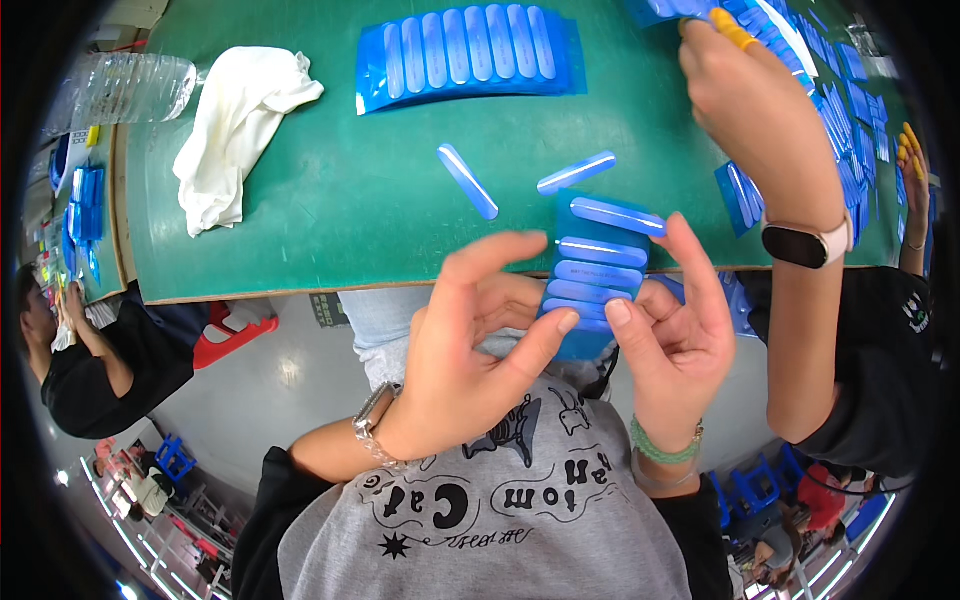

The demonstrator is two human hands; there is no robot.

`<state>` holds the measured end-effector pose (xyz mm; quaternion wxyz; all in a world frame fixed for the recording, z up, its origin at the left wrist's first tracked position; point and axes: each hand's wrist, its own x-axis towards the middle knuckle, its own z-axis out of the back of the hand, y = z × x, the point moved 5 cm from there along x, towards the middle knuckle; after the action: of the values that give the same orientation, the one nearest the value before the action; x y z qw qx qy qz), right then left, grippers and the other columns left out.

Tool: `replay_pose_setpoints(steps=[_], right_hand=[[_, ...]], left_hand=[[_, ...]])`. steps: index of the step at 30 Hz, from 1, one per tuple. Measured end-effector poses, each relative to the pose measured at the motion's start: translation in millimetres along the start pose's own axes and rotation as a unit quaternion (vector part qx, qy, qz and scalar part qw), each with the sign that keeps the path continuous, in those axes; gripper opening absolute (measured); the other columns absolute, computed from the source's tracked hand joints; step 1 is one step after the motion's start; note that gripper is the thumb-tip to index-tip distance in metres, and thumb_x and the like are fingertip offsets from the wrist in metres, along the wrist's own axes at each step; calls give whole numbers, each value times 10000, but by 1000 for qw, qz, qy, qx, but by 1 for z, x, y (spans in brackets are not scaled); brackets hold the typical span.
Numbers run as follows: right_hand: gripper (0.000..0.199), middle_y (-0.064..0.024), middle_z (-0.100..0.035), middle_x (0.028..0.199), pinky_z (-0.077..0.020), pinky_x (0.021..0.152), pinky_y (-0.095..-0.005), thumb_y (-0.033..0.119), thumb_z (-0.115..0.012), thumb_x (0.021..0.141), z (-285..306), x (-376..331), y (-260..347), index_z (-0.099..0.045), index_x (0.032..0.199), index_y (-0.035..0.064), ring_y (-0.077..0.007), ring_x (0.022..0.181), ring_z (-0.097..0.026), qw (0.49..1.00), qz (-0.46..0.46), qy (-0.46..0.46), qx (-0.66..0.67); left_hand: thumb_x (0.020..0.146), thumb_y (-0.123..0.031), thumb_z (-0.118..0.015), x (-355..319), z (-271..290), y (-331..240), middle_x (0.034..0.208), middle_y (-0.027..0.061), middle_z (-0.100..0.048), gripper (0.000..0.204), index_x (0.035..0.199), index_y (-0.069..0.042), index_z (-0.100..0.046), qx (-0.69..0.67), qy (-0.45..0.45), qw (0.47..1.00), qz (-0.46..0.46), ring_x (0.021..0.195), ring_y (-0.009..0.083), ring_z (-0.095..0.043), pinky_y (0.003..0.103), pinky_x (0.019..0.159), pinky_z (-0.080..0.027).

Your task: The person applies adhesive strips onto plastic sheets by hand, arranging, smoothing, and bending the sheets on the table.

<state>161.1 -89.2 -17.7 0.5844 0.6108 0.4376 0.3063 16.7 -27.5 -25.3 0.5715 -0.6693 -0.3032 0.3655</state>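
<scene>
At the desk's (pixel 350 210) near edge, the left hand (pixel 490 320) and right hand (pixel 675 325) pinch a blue sheet (pixel 587 232), apparently steadying it (its top strip (pixel 615 216) sits askew).

Flat sheet (pixel 572 60): 1, 8 strips (pixel 480 45) on it. Held sheet (pixel 583 346): 1 — at least 5 strips, bottom part covered, exact number unclear. Loose strips (pixel 468 182): 2 mid-table. White cloth (pixel 235 125): 1. Clear bottle (pixel 130 88): 1. Watches (pixel 795 245): 2. Green bracelet (pixel 667 445): 1. Right-hand pile (pixel 855 105) — overlapping, can't count.
</scene>
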Motion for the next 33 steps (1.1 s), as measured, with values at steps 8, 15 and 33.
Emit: replay_pose_setpoints(steps=[8,15,33], right_hand=[[609,-197,-379,1361,-526,805,-263,-172,-579,796,-4,0,6,-352,1354,-80,-205,992,-624,999,32,-29,23],[594,-203,-377,1359,-525,810,-255,-166,-585,798,-5,0,-2,-368,1344,-80,-213,1000,-627,999,35,-11,12],[488,-203,-422,1319,-524,861,-285,-82,-582,842,2,3,7,-419,1302,-92,-231,1057,-589,999,52,8,12]], left_hand=[[788,102,-659,-2,2,-4,1001,185,-621,390,1141,106,-493,58,-65,990,-108,903,206,-653,297,771,-556],[741,59,-715,-7,15,-5,923,138,-653,307,1031,37,-617,163,-105,970,-144,746,160,-650,250,661,-533],[802,29,-683,0,12,-11,896,120,-667,155,943,26,-617,62,-122,987,-86,747,147,-666,225,630,-535]])
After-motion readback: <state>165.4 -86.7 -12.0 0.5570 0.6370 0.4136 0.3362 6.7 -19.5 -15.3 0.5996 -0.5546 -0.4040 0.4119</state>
